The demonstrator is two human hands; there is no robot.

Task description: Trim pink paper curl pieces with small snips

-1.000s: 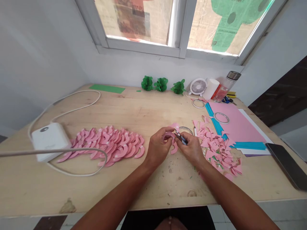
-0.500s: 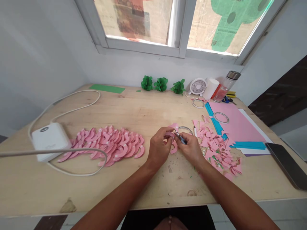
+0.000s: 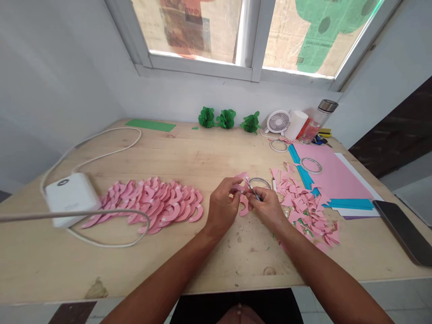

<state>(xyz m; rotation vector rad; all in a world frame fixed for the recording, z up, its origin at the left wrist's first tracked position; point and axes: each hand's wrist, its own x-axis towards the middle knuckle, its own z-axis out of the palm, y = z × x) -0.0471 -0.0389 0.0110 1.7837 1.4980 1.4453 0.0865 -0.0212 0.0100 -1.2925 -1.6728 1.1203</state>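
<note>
Over the middle of the table, my left hand (image 3: 223, 203) pinches a curved piece of pink paper (image 3: 241, 176) between thumb and fingers. My right hand (image 3: 267, 204) is closed around a pair of small scissors (image 3: 252, 188), whose narrow blades point up and left against the pink paper. Its handles are mostly covered by my fingers. Just beneath the hands lies a pink paper arc (image 3: 243, 206) on the table. Behind my right hand rests a roll of tape (image 3: 259, 182), partly hidden.
Overlapping pink paper arcs (image 3: 168, 202) lie left, beside a white power bank (image 3: 72, 198) with a cable. Pink scraps (image 3: 307, 202) cover the right. Beyond are coloured sheets (image 3: 337, 173), a phone (image 3: 403, 231), a small fan (image 3: 278, 121), a bottle (image 3: 319, 121) and green paper shapes (image 3: 227, 119).
The scissors have turned slightly more upright, and their blades look closer together. The pink paper in my left hand has shifted a little left. Both hands stay nearly in place.
</note>
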